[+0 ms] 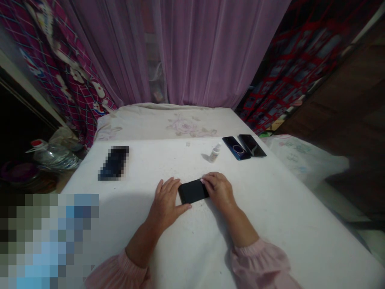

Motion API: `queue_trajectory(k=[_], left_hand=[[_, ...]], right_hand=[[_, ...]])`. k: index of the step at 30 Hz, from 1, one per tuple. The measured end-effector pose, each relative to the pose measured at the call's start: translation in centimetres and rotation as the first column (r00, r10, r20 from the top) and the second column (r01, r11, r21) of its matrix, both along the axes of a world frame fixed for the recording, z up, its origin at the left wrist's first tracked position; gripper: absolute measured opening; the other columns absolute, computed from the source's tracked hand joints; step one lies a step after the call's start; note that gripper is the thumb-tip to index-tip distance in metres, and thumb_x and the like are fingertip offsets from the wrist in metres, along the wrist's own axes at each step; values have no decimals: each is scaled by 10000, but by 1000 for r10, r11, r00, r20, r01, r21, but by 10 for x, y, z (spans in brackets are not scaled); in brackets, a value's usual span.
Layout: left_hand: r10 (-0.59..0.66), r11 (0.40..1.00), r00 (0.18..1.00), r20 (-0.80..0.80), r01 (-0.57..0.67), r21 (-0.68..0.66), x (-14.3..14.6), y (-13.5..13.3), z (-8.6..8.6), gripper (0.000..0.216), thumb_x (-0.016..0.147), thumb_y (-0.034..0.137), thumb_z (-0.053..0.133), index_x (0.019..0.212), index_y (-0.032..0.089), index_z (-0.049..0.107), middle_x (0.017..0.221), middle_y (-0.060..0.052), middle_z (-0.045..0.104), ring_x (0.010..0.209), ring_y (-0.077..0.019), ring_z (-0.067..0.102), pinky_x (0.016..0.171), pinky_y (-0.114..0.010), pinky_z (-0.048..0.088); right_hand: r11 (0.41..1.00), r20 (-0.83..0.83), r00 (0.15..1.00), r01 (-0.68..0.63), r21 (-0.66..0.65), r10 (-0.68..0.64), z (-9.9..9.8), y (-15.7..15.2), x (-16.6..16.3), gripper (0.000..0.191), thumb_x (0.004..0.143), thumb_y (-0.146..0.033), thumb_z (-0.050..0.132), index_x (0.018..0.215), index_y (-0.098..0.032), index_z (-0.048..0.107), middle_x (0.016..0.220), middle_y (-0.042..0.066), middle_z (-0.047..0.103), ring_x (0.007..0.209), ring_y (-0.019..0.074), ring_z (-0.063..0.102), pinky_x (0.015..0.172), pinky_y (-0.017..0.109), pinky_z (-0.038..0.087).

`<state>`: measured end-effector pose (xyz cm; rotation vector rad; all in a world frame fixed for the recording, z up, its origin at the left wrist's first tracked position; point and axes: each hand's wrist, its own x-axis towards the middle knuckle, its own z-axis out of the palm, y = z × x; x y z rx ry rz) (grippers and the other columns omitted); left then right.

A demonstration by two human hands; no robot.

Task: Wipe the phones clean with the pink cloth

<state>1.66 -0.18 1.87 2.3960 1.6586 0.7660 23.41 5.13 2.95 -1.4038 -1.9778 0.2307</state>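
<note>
A dark smartphone (192,191) lies on the white cloth in front of me, its long side running left to right and slightly tilted. My left hand (165,202) grips its left end, thumb at the near edge and fingers at the far edge. Over the right end of the phone is my right hand (221,190), its fingers pinched together at the screen's far right corner. A tiny pale bit shows at those fingertips; whether it is a nail or something held, I cannot make out. Beyond the phone stands a small spray bottle (214,154) with a whitish label.
Two more phones, a blue one (236,148) and a dark one (252,145), lie at the far right. A pixelated dark object (114,163) rests at the left. The cloth-covered table (270,224) ends before purple curtains (204,52). A large bottle (55,154) is off its left edge.
</note>
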Motion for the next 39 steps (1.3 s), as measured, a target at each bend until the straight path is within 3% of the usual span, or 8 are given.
queue_trajectory(k=[6, 11, 16, 21, 25, 30, 36, 39], left_hand=[[7, 1000, 1000, -2, -7, 3, 1, 0, -3, 602, 804, 468, 704, 1297, 177, 517, 1344, -158, 599, 1314, -334, 495, 1130, -593, 289], [-1, 1000, 1000, -5, 1, -3, -1, 0, -1, 594, 807, 468, 701, 1296, 179, 527, 1349, -161, 596, 1311, -338, 497, 1130, -589, 292], [-8, 1000, 1000, -20, 8, -22, -1, 0, 2, 625, 807, 461, 701, 1311, 142, 515, 1354, -176, 589, 1308, -343, 498, 1131, -593, 291], [-18, 1000, 1000, -23, 18, -14, -2, 1, 1, 624, 822, 461, 687, 1325, 141, 505, 1359, -175, 586, 1317, -339, 489, 1131, -589, 290], [-27, 1000, 999, -23, 27, -14, -2, 1, -1, 604, 847, 457, 655, 1345, 155, 495, 1367, -172, 581, 1328, -338, 477, 1132, -593, 284], [-61, 998, 997, -36, 60, -27, -6, 1, 0, 602, 876, 463, 610, 1373, 152, 470, 1385, -171, 566, 1341, -332, 463, 1139, -584, 274], [-71, 997, 997, -7, 71, 8, -14, 6, -6, 572, 915, 404, 533, 1424, 174, 411, 1407, -167, 545, 1324, -317, 482, 1125, -556, 319], [-18, 997, 1000, 21, 16, 69, -15, 9, -10, 522, 919, 388, 528, 1380, 160, 441, 1355, -176, 580, 1280, -320, 521, 1099, -553, 362]], right_hand=[[941, -40, 942, -335, -43, 334, 9, -15, -35, 166, 851, -147, 625, 879, -235, 764, 903, 62, 714, 856, 196, 631, 782, 336, 510], [815, -211, 849, -526, -243, 485, 22, -17, -5, 153, 835, -162, 658, 830, -262, 774, 907, 24, 714, 857, 154, 664, 764, 280, 522], [903, -194, 940, -326, -281, 280, 16, -4, 38, 131, 817, -183, 664, 793, -251, 774, 876, 28, 714, 825, 171, 669, 759, 299, 523], [997, -49, 998, -34, -74, 30, 2, 1, 19, 145, 848, -198, 627, 858, -239, 766, 887, 57, 709, 850, 211, 640, 778, 346, 510], [982, -27, 983, -184, -49, 183, 6, -8, -17, 164, 857, -165, 613, 891, -233, 758, 921, 75, 709, 877, 219, 625, 806, 361, 508], [830, -186, 862, -505, -235, 472, 23, -18, -16, 153, 842, -161, 638, 836, -246, 765, 914, 38, 713, 859, 169, 653, 796, 305, 517], [947, -424, 883, -288, -146, 203, 19, -4, 17, 143, 848, -277, 634, 863, -230, 768, 894, 68, 706, 864, 195, 667, 802, 342, 543], [954, -421, 891, -257, -157, 172, 13, 0, 18, 127, 830, -275, 650, 840, -228, 768, 888, 68, 709, 845, 195, 667, 801, 352, 542]])
